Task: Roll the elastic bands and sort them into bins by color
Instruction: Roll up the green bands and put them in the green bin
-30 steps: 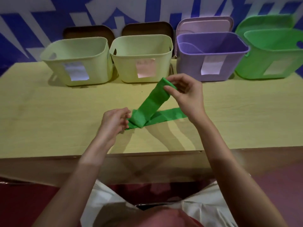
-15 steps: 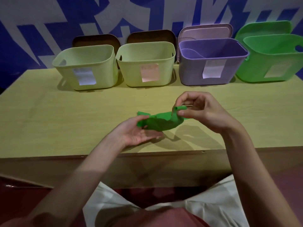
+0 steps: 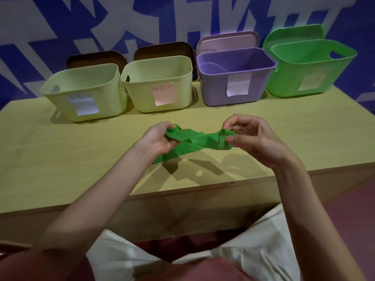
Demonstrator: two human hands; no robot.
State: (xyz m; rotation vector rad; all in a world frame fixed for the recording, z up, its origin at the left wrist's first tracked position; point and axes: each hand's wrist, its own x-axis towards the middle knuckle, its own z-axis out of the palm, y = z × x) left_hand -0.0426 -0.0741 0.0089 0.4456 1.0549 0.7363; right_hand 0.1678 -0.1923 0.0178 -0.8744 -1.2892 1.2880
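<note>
Head camera view, looking down at a pale wooden table [image 3: 60, 159], is showing a person holding a green elastic band [image 3: 192, 139] stretched between both hands just above the tabletop, near its front edge. The left hand [image 3: 160, 136] is gripping the band's left end, fingers curled around a small bunched loop of it. The right hand [image 3: 249, 138] is pinching the right end between thumb and fingertips, where the band is curling into a small roll. Between the hands the band is sagging and crumpled, and a loose tail is hanging down to the left, trailing onto the table under the left wrist. Both forearms are reaching forward from the bottom of the view, angling inward toward each other. Along the table's far edge four bins are standing in a row: two cream bins [image 3: 85, 94] [image 3: 160, 86], a purple bin [image 3: 233, 78] and a green bin [image 3: 308, 69], each bearing a paper label on its front.
</note>
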